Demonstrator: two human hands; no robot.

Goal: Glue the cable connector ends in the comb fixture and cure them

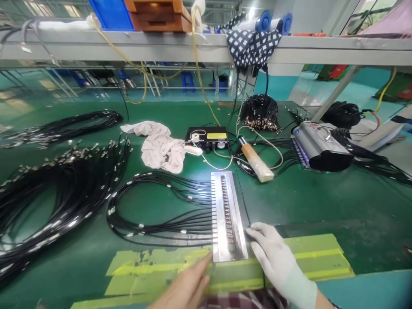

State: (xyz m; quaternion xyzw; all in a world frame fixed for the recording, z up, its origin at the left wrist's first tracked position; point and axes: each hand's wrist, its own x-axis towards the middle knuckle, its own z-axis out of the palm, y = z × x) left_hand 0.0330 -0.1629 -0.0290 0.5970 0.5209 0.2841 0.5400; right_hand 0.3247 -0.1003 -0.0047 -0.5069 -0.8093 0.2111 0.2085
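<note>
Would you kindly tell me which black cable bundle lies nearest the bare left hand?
The looped bundle whose cables run to the metal plate's left edge; the other bundles lie farther from the left hand.

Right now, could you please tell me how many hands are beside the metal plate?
2: the left hand, bare and blurred, by the near left corner of the plate, and the right hand, gloved, by its right edge. I cannot tell whether either touches it.

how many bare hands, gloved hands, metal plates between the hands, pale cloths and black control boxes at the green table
Bare left hand: 1
Gloved right hand: 1
Metal plate between them: 1
Pale cloth: 1
Black control box: 1
Total: 5
</note>
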